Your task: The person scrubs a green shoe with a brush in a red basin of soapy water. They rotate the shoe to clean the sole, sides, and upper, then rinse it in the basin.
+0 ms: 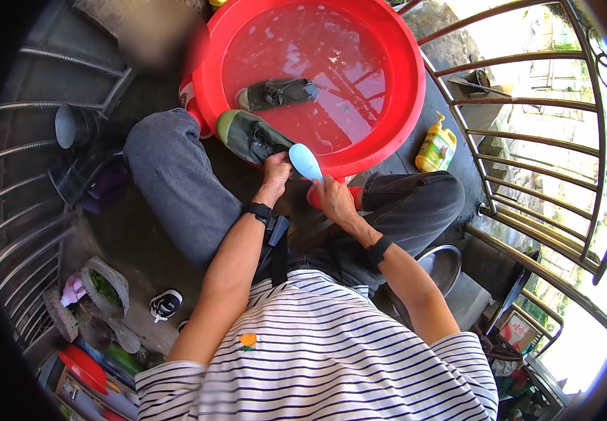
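Note:
My left hand [276,172] is closed on the heel end of a dark green canvas shoe [248,135] with a lighter green toe. That shoe lies tilted over the near left rim of a large red basin [407,84]. In my right hand [336,201] is a light blue brush [306,162], its oval head beside the shoe's heel. The brush's underside is hidden, so no bristles show. A second dark green shoe [280,94] sits partly under the cloudy water inside the basin.
A yellow pump bottle [436,146] stands right of the basin, near metal railings [528,104]. Black rubber boots [78,128] stand on the left. A small black-and-white shoe [166,305] and a metal bowl [446,270] are on the floor near me.

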{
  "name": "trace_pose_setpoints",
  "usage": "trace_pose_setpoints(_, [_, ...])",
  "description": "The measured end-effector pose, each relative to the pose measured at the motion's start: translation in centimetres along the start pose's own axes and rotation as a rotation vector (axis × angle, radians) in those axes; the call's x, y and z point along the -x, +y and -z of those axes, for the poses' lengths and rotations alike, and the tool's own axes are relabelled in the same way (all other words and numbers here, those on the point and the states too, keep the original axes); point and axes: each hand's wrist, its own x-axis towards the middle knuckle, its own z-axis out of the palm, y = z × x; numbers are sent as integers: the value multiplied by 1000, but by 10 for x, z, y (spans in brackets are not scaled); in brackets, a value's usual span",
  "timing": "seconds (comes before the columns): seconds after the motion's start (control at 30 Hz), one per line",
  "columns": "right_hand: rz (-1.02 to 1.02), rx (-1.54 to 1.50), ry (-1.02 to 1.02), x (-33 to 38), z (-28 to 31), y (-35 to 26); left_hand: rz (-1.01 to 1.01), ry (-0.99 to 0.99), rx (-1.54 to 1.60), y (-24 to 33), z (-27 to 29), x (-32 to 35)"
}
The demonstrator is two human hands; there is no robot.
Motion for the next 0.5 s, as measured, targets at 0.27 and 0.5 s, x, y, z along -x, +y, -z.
trace_pose_setpoints(0.27, [61, 120, -118, -94, -15, -40, -46, 62, 52, -3, 2, -2])
trace_pose_setpoints(0.5, [-56, 202, -163, -14, 27, -2, -21, 47, 61, -14, 6, -7])
